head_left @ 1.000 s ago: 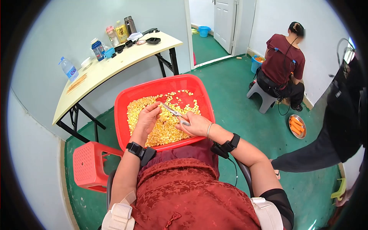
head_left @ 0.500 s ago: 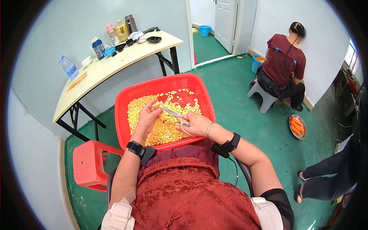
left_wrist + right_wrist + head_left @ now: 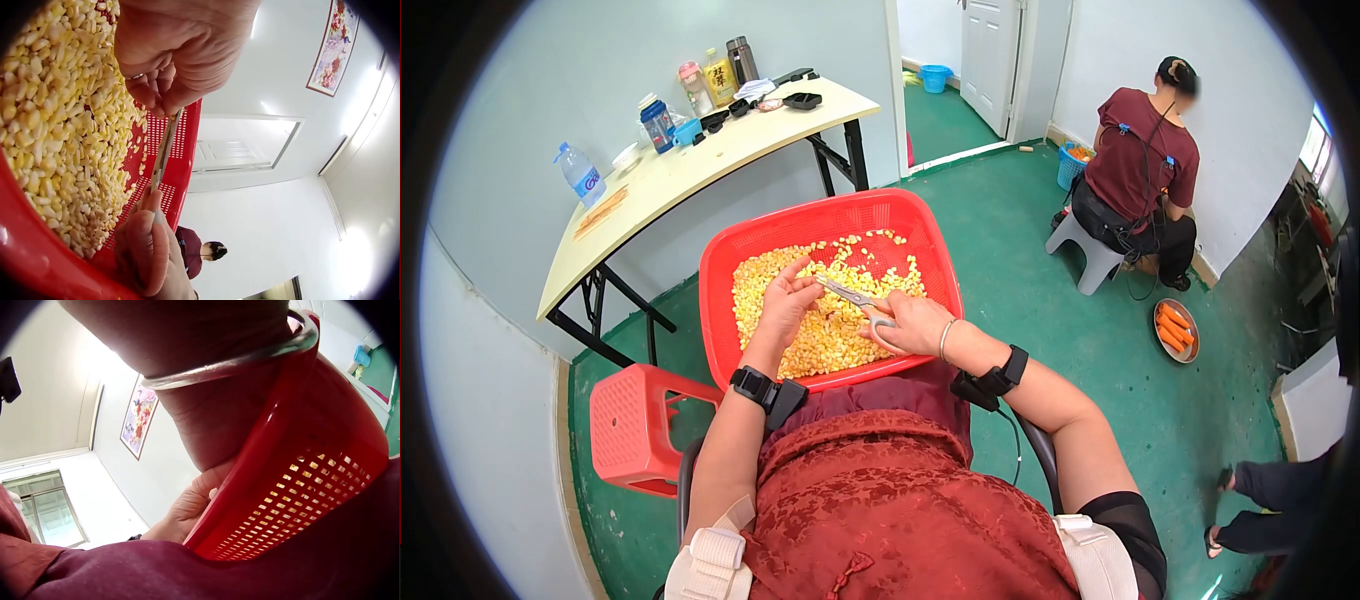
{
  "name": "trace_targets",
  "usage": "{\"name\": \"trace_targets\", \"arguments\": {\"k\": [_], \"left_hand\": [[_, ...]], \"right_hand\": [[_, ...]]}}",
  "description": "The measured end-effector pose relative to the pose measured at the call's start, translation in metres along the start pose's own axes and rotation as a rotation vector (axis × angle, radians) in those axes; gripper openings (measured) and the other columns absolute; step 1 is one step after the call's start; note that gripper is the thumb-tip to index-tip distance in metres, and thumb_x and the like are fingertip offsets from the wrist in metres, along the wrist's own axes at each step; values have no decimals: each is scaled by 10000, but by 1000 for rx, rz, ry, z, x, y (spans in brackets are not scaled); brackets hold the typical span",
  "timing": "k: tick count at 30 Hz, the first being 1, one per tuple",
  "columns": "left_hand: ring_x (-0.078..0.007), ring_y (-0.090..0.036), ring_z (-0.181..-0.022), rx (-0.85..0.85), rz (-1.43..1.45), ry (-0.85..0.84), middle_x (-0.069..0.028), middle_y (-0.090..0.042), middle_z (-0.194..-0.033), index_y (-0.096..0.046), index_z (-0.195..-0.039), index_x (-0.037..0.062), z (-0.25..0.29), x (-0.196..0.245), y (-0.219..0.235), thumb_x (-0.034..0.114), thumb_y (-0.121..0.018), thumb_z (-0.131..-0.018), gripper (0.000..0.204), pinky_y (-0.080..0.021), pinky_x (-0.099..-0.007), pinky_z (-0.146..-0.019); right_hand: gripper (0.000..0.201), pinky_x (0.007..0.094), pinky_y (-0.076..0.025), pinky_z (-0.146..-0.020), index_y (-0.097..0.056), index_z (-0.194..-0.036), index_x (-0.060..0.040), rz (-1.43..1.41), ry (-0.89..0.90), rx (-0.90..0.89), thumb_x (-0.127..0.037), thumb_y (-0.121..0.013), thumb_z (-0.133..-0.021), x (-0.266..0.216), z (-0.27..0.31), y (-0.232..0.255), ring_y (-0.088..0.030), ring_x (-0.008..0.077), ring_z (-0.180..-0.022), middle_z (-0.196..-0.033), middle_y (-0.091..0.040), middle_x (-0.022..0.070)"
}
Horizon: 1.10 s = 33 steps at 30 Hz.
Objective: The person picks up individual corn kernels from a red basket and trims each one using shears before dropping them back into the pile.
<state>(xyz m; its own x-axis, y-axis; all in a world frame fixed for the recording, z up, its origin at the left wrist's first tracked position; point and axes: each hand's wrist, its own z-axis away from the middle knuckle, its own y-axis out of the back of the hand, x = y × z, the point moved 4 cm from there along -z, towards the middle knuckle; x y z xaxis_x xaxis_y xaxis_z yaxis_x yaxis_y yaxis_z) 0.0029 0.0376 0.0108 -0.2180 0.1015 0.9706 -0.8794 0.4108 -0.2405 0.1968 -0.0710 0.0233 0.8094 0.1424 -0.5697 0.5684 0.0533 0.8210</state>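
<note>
A red plastic basket (image 3: 820, 218) sits at my lap, its mesh floor spread with loose yellow corn kernels (image 3: 755, 285). Above the kernels my left hand (image 3: 783, 305) pinches a corn kernel (image 3: 172, 117) between thumb and fingertips, which cover most of it. My right hand (image 3: 915, 325) grips scissors (image 3: 850, 294) by the grey-white handles, a finger and thumb round the loops. Their blades (image 3: 164, 153) point left, with the tips right at my left fingertips. In the right wrist view, a bracelet (image 3: 231, 369) and the basket wall hide most of the work.
A red stool (image 3: 635, 425) stands at my left. Behind it, a table (image 3: 730, 150) holds bottles, a blue cup and sticks. At the right, a seated person (image 3: 1145, 150) faces away near a metal bowl of carrots (image 3: 1175, 332). Another person's legs (image 3: 1270, 510) show at lower right.
My left index finger has lifted and straightened slightly since one second ago; the scissors barely move. The standing person has walked away toward the lower right.
</note>
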Motion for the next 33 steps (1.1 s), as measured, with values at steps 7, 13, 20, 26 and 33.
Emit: {"name": "trace_targets", "arguments": {"k": [7,13,20,26,33], "left_hand": [[-123,-614,-780,31,-14,20,-48,-613,-919,-404,-1311,43,2,1,0,-8,-625,-784,574,-453,-224,-610],[-124,-608,-759,50,8,24,-43,-610,-909,-415,-1297,44,2,2,0,0,-625,-785,555,-448,-226,-607],[-99,-588,-719,79,-18,23,-12,-609,-828,-471,-1259,33,2,2,-2,84,-638,-817,475,-428,-210,-574],[-72,-566,-672,-22,-181,84,6,-601,-786,-591,-1123,29,6,3,-12,121,-639,-830,311,-424,-190,-558],[-81,-559,-705,-406,-783,35,-20,-627,-816,-656,-987,14,16,-12,-27,69,-684,-710,284,-467,-226,-651]], "right_hand": [[475,442,-493,-748,-516,-1000,58,8,30,16,-388,-530,-837,1,-1,-1,-618,389,-836,-875,-618,249],[450,442,-490,-745,-533,-976,66,-24,21,1,-363,-527,-838,3,-4,-2,-619,387,-844,-887,-625,251],[470,428,-493,-656,-539,-851,67,-153,-8,64,-402,-562,-829,3,-5,4,-628,380,-753,-783,-611,251],[472,416,-486,-631,-533,-822,59,-226,-1,177,-410,-588,-818,8,-7,4,-625,383,-732,-755,-605,242],[453,430,-474,-650,-534,-823,36,-270,10,182,-413,-590,-806,14,-11,2,-615,394,-738,-766,-605,237]]}}
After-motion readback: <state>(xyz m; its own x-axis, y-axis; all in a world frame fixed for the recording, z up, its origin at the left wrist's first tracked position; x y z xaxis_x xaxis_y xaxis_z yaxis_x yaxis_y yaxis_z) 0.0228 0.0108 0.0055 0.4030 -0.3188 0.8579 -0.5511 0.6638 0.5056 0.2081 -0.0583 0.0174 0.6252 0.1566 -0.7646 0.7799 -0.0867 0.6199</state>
